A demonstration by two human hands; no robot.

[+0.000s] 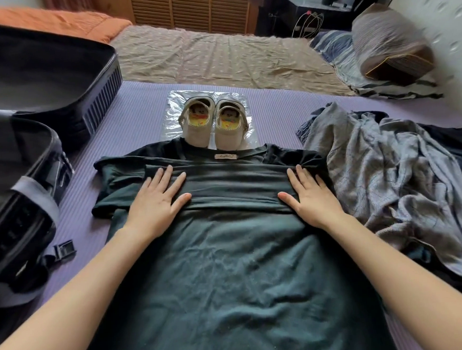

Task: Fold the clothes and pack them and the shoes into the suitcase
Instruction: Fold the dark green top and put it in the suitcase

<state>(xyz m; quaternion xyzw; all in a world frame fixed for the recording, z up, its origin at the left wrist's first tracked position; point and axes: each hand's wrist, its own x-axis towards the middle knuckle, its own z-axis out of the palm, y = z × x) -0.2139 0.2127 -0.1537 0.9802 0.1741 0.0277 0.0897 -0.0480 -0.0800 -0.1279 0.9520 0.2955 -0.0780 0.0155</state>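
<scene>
My dark shirt (228,267) is half-folded under my flat, spread left hand (157,202) and right hand (309,200); grey clothes (383,173), shoes (213,122), empty suitcase (43,85) wait.

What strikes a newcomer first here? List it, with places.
The dark green shirt spread across the middle, with the left hand and right hand pressed flat on its folded top. Beyond its collar, a pair of pale shoes stands on clear plastic; an open suitcase lies at left, rumpled grey clothes at right.
</scene>
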